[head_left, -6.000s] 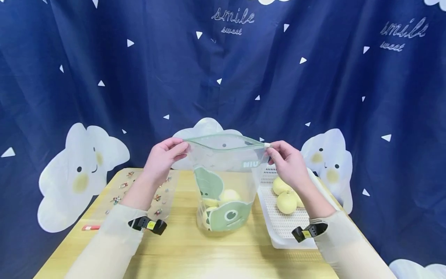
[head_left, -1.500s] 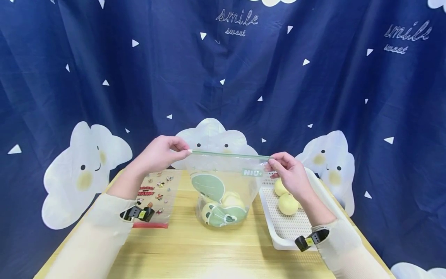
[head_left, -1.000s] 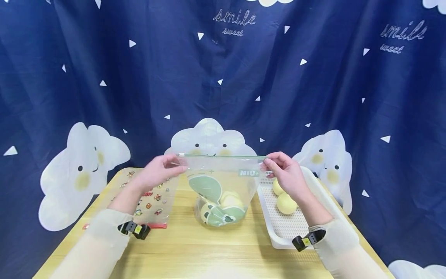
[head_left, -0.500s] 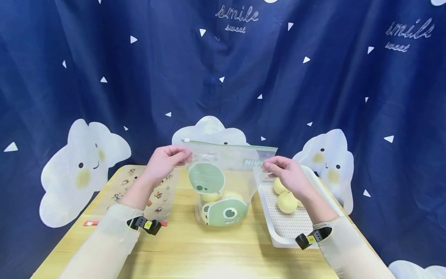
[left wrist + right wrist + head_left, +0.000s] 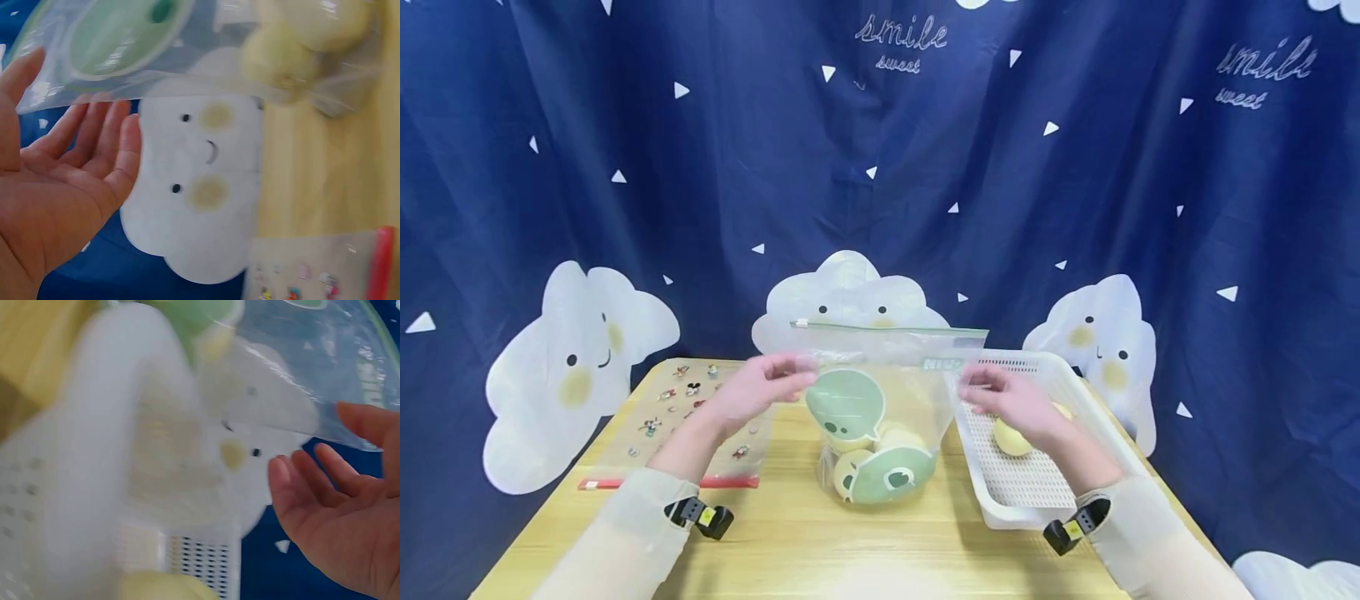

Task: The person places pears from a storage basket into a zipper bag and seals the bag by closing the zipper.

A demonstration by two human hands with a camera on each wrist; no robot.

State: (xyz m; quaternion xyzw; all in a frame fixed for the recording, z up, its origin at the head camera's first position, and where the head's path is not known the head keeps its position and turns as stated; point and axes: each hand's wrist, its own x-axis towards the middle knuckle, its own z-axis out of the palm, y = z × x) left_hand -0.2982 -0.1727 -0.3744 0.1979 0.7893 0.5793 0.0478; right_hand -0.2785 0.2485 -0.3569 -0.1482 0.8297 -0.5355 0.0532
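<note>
A clear zip bag (image 5: 887, 396) with a green cartoon print stands upright mid-table, several round pale yellow fruits (image 5: 852, 472) in its bottom. Its green top strip looks closed, the white slider (image 5: 802, 322) at the left end. My left hand (image 5: 763, 387) is at the bag's left edge; in the left wrist view its thumb and loosely bent fingers (image 5: 128, 147) lie apart on either side of the film. On the right edge, my right hand (image 5: 1015, 404) has its thumb and fingers (image 5: 281, 478) spread around the film without pinching it. Any light contact is unclear.
At right stands a white perforated basket (image 5: 992, 504), with yellow fruit (image 5: 1011, 439) partly hidden by the right hand. A second clear zip bag (image 5: 662, 417) with small cartoon prints and a red strip (image 5: 730, 482) lies flat at left. A blue curtain (image 5: 880, 125) hangs behind the table.
The bag's mouth, parted six seconds ago, is now closed, with the slider moved from right to left. Both hands have let go and slid down the sides.
</note>
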